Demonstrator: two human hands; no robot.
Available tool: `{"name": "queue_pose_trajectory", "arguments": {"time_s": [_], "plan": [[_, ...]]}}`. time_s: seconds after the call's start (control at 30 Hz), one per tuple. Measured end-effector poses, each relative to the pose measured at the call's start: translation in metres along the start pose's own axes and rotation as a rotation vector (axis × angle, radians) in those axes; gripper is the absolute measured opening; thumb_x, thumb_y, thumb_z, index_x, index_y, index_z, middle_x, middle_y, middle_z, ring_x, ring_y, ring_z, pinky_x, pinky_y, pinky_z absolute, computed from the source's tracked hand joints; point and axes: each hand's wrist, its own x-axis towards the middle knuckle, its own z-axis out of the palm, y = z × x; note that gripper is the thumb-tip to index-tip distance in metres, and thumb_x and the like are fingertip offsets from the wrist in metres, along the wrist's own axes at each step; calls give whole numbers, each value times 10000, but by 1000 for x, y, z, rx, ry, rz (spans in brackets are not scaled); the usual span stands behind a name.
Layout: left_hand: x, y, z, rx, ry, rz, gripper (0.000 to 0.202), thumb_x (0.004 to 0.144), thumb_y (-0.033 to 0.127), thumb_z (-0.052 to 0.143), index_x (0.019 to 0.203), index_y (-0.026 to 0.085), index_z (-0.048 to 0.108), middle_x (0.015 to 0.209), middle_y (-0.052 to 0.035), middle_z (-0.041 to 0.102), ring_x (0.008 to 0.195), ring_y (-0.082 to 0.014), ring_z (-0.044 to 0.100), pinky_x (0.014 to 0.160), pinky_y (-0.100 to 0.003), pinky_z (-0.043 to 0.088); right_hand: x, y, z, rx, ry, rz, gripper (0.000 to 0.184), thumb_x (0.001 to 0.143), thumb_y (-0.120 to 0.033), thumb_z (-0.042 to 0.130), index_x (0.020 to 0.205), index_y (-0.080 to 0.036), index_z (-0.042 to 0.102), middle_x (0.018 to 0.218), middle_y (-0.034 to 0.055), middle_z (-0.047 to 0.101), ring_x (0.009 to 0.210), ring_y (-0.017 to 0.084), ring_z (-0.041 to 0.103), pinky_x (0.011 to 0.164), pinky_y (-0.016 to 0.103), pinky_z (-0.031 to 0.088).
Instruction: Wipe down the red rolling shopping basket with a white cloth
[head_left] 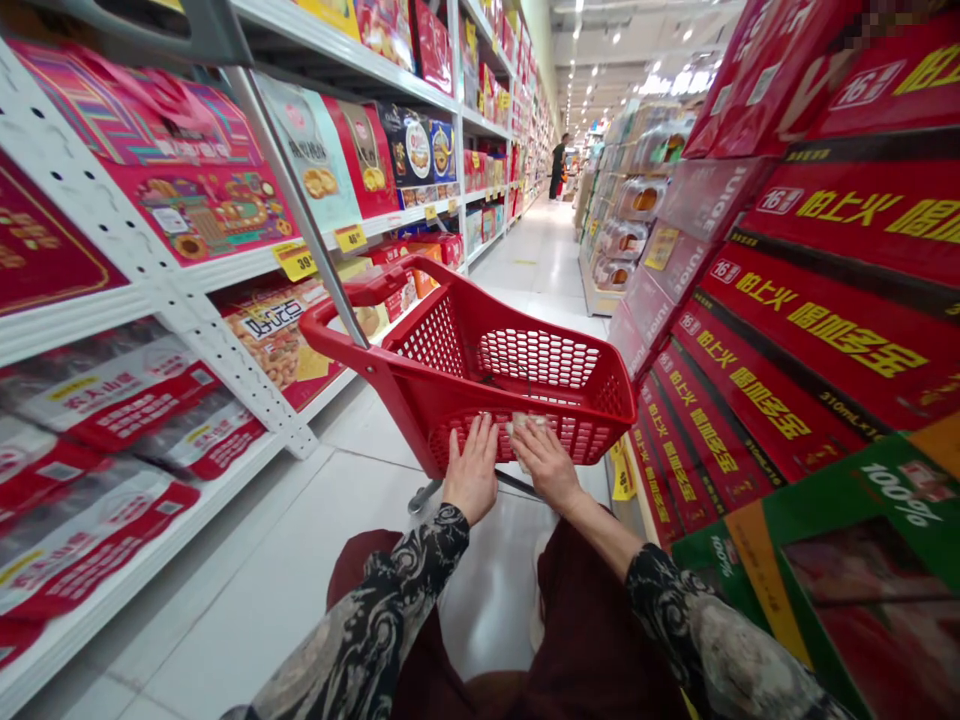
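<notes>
A red plastic shopping basket (409, 385) with perforated walls stands in front of me, its inside visible from above. A metal pole (300, 205) rises from its left end. My left hand (472, 470) lies flat on the near wall, fingers stretched out and nothing visible in it. Beside it, my right hand (551, 465) presses a crumpled white wipe (514, 427) to the same wall. Most of the wipe is hidden under those fingers.
White shelves (161, 290) of packaged goods line the left. Stacked red drink cartons (847, 330) and a green box (750, 560) crowd the right. A tiled aisle (525, 255) runs ahead, with a person (557, 168) in dark clothes far off.
</notes>
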Motion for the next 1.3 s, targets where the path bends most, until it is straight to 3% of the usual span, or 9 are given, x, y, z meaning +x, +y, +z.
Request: {"name": "queue_pose_trajectory", "arguments": {"time_s": [0.13, 0.23, 0.33, 0.43, 0.53, 0.73, 0.9, 1.0, 1.3], "plan": [[6, 8, -3, -14, -6, 28, 676, 733, 193, 416, 1383, 74, 274, 1487, -116, 184, 1379, -242, 148, 1097, -532, 133, 8, 6, -22, 30, 98, 116, 429, 860, -99, 365, 1247, -206, 517, 1286, 81, 531, 1318, 190, 305, 1057, 432, 304], [14, 10, -7, -7, 19, 22, 680, 734, 193, 420, 1385, 72, 266, 1489, -121, 174, 1379, -250, 141, 1098, -533, 127, 21, 29, -47, -46, 263, 283, 495, 828, -95, 375, 1308, -190, 449, 1351, 96, 458, 1330, 221, 280, 1064, 483, 274], [19, 14, -8, -6, 29, 35, 691, 729, 190, 420, 1389, 75, 253, 1492, -117, 164, 1381, -250, 132, 1094, -536, 137, 22, 49, -62, -146, 314, 360, 540, 800, -71, 367, 1325, -187, 424, 1366, 101, 437, 1331, 228, 273, 1062, 511, 258], [19, 20, -4, -12, 27, 62, 700, 722, 190, 426, 1391, 82, 249, 1492, -114, 170, 1381, -248, 133, 1093, -538, 141, 15, 48, -57, -165, 227, 400, 539, 799, -58, 344, 1319, -175, 430, 1351, 114, 452, 1329, 221, 276, 1051, 503, 276], [21, 21, -4, -14, 37, 82, 700, 720, 185, 428, 1389, 80, 252, 1492, -115, 169, 1382, -244, 130, 1096, -537, 130, 16, 28, -41, -115, 157, 365, 504, 810, -70, 355, 1295, -159, 457, 1336, 129, 467, 1325, 219, 284, 1043, 487, 296], [33, -9, -22, 23, 89, 62, 662, 738, 175, 413, 1383, 100, 283, 1486, -122, 191, 1377, -239, 158, 1093, -554, 98, 40, 5, -23, -51, 116, 254, 466, 797, -70, 396, 1244, -143, 507, 1335, 123, 472, 1337, 217, 256, 1063, 475, 264], [44, -42, -43, 65, 145, -66, 639, 748, 201, 421, 1371, 110, 314, 1464, -130, 265, 1369, -272, 176, 1076, -594, 88, 23, 31, -33, -137, 108, 290, 467, 800, -56, 378, 1228, -176, 522, 1313, 102, 499, 1307, 210, 314, 1047, 459, 274], [52, -49, -51, 71, 143, -89, 609, 743, 206, 433, 1342, 111, 373, 1421, -136, 357, 1356, -289, 206, 1076, -604, 70, 1, 53, -44, -210, 133, 354, 479, 787, -63, 382, 1239, -159, 510, 1288, 122, 516, 1276, 221, 360, 1029, 451, 292], [65, -23, -54, 62, 75, -74, 612, 752, 211, 419, 1348, 87, 357, 1409, -145, 375, 1352, -281, 210, 1082, -591, 91, -24, 107, -54, -302, 77, 503, 543, 731, -91, 406, 1262, -184, 473, 1295, 102, 497, 1228, 227, 392, 1009, 430, 300]]}}
